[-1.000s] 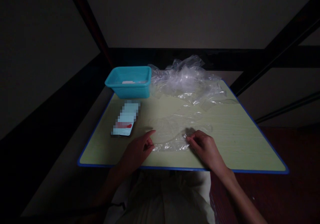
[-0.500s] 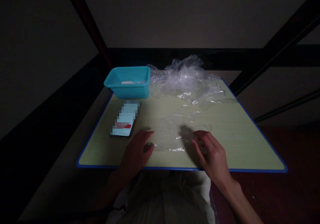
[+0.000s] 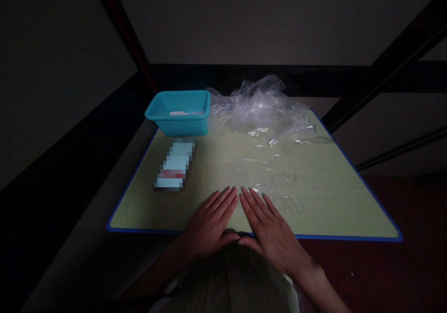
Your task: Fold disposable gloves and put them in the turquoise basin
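A clear plastic sheet (image 3: 265, 178) lies flat on the pale green table (image 3: 331, 192) near its front edge. My left hand (image 3: 213, 222) and my right hand (image 3: 267, 227) rest side by side on the sheet's near part, palms down, fingers stretched out and together. The fingertips of both hands nearly meet at the middle. Neither hand grips anything.
A teal plastic tub (image 3: 179, 112) stands at the table's back left. Beside it at the back lies a heap of crumpled clear plastic (image 3: 260, 110). A phone (image 3: 173, 166) lies left of my hands. Dark frame bars surround the table.
Both hands have let go of the sheet's near edge, drawn together at the middle and laid flat on it. The sheet now lies smoother and closer to the front edge.
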### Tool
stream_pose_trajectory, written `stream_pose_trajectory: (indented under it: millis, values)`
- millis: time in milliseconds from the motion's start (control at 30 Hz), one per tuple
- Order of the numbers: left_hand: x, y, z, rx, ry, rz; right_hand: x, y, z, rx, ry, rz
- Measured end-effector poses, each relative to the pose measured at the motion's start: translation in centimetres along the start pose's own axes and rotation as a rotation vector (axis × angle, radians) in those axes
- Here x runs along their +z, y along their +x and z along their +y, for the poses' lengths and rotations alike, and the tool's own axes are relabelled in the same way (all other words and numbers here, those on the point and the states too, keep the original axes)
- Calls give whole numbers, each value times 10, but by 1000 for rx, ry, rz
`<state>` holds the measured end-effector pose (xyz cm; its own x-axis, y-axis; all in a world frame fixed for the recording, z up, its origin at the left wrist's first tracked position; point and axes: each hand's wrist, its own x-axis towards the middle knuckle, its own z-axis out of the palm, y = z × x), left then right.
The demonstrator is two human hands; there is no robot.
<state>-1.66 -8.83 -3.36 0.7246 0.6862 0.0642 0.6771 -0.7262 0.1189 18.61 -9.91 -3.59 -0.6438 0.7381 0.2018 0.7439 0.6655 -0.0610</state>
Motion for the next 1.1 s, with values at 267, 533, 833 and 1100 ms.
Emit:
stream_pose_trajectory:
  millis: [267,533,833,1100]
  values:
    - [2,-5,-2,-31,3,-7,2,-2,1,8,-19,-5]
    - [0,-12,-6,-54,-6,-18,3,-11,13,67,-12,-20]
    - [-3,-11,-5,-57,-27,-20,-1,-22,28,134,-18,-12]
    - [-3,-11,-5,-51,-20,-17,-7,-12,29,150,4,16]
